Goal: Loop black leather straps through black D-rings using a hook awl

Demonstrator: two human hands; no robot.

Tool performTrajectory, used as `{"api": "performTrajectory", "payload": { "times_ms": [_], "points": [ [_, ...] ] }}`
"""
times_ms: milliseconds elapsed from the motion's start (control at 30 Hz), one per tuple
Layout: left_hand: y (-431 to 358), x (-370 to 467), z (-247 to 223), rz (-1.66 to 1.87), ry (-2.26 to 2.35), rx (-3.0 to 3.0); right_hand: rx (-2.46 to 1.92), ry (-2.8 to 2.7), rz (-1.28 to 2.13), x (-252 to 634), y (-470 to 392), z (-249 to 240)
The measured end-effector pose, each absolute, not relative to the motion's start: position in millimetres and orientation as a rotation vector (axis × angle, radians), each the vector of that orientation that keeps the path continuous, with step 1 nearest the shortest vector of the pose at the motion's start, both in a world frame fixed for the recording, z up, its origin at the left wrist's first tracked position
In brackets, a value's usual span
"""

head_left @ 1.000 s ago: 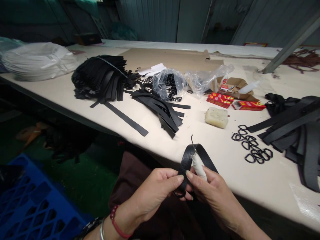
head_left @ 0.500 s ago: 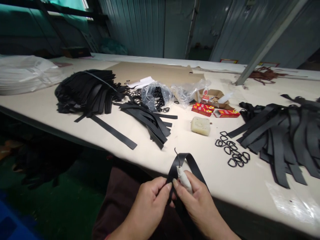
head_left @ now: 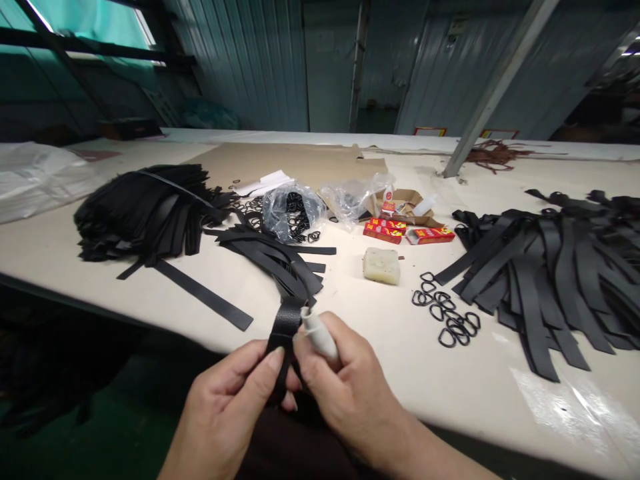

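Note:
Near the table's front edge, my left hand [head_left: 227, 400] pinches a black leather strap [head_left: 287, 320] between thumb and fingers. The strap bends over in a loop above the fingers. My right hand [head_left: 345, 387] is closed around the white wrapped handle of a hooked awl [head_left: 320, 339], its thumb and fingertips close against the strap. The awl's thin dark tip points up beside the loop and is hard to make out against the straps behind. The strap's lower part is mostly hidden by my hands.
Black straps lie in a tied bundle [head_left: 145, 213], a small pile [head_left: 270, 257] and a large heap [head_left: 555, 273]. Loose D-rings [head_left: 445, 310] lie near a pale wax block [head_left: 381, 265]. Behind are a plastic bag of rings [head_left: 293, 212], red boxes [head_left: 385, 230] and a slanting metal post [head_left: 500, 87].
Both hands have moved left with the strap and the awl, while the view has shifted. The strap's tall loop is now lower and folded over, with the awl beside it.

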State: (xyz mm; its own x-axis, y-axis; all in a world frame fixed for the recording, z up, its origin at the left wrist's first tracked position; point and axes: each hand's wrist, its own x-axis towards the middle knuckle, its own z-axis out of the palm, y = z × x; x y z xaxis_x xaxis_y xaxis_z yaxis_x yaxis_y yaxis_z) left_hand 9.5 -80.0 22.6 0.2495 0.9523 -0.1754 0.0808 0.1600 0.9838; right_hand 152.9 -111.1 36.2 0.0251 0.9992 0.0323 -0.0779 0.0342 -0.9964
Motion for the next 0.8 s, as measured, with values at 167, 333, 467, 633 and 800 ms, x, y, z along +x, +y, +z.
{"api": "performTrajectory", "payload": {
  "times_ms": [167,333,467,633,800],
  "points": [
    [-67.2,38.0,2.0,0.902,1.009,1.073,-1.347,-0.875,0.640,230.5,-100.6,23.4],
    [-61.6,50.3,-13.3,0.897,1.032,1.251,-1.310,-0.806,0.461,285.4,-71.1,4.3],
    [-58.1,50.2,-16.6,0.870,0.988,1.395,-1.339,-0.816,0.459,293.6,-53.1,-5.0],
    [-53.9,51.6,-20.0,0.850,0.951,1.446,-1.427,-0.868,0.503,294.4,-43.9,-13.1],
    [-51.0,52.6,-20.5,0.854,0.929,1.446,-1.505,-0.936,0.483,294.4,-40.4,-16.8]
  ]
}}
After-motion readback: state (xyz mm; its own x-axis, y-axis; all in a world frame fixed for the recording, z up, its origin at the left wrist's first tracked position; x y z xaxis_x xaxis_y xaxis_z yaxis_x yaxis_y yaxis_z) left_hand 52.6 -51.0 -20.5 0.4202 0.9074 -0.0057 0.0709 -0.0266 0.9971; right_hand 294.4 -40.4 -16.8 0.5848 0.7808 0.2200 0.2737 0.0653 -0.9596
